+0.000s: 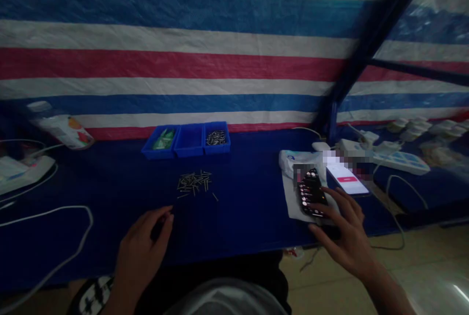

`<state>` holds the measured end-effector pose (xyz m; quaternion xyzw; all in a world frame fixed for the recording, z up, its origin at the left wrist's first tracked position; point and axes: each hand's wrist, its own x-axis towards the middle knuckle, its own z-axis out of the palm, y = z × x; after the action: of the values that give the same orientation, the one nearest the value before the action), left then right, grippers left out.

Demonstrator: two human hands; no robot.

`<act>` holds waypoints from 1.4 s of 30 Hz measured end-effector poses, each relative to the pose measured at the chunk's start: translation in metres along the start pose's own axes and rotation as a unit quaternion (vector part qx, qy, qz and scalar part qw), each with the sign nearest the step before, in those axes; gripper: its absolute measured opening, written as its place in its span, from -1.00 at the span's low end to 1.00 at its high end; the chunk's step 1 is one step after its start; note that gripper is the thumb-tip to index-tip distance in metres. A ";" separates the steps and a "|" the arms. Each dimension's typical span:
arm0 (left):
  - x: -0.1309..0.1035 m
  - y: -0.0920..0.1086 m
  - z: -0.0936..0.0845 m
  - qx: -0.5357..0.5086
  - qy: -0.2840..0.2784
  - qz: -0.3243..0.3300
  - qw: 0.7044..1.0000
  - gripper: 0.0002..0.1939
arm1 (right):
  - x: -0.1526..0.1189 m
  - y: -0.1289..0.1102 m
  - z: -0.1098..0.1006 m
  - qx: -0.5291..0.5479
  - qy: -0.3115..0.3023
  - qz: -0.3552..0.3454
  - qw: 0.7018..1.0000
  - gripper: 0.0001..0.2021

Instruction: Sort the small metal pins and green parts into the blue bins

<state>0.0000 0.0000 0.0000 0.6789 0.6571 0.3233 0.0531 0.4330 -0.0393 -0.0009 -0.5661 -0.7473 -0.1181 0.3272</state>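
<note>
My left hand [146, 239] rests near the front of the blue table, thumb and forefinger tips brought together. Whatever is between them, if anything, is too small to make out. Just beyond it lies a loose pile of thin metal screws or nails [194, 182], with a single one [215, 197] apart to the right. My right hand [344, 232] has its fingers spread over a dark-screened phone [311, 195], fingertips at the screen's right side. That phone lies on a white plastic packet [293, 202].
Behind the pile stands a blue three-part tray [188, 139]; its right part holds small metal pieces, its left green-and-white packets. A second, lit phone [346, 173] and a power strip [384, 156] lie right. A bottle [62, 127] and white cable [88, 212] are left.
</note>
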 end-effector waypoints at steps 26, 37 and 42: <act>0.145 -0.019 0.019 -0.010 0.077 0.202 0.976 -0.75 | 0.168 -0.175 0.095 0.056 -0.321 -0.145 0.934 -0.70; 0.138 -0.030 0.025 -0.021 0.011 0.124 0.992 -0.77 | 0.226 -0.154 0.148 0.587 -0.328 0.110 0.732 -0.84; 0.139 -0.030 0.024 -0.034 0.008 0.112 0.993 -0.78 | 0.216 -0.155 0.158 0.715 -0.273 0.236 0.599 -0.89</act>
<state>-0.0235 0.1410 0.0170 0.7436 0.5658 0.3545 0.0347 0.2030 0.1616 0.0439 -0.3136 -0.4879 0.6953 0.4244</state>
